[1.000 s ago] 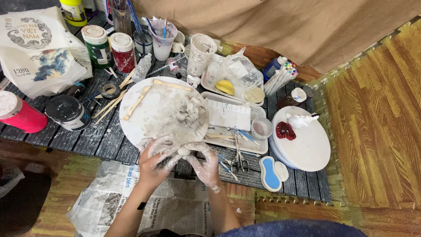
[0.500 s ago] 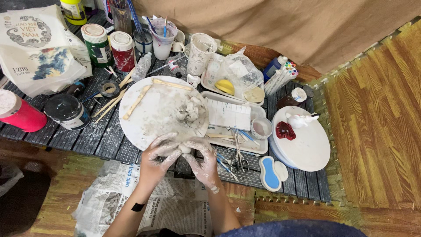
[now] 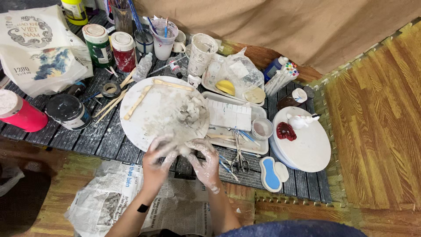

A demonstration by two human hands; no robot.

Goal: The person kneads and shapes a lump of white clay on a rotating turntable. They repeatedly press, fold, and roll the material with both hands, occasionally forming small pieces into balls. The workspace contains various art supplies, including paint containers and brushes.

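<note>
Grey clay lump [image 3: 183, 150] pressed between left hand [image 3: 158, 161] and right hand [image 3: 205, 163], fingers closed around it, at round board's [image 3: 144, 127] six o'clock edge; overhanging newspaper [image 3: 109, 197], it may drop.

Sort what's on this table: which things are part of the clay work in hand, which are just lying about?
In use:
left hand and right hand, clay-smeared, pressing a small clay piece
round white board
grey clay lump on it

Lying about:
paint jars
pink bottle
scissors
white turntable with red piece
newspaper
</note>
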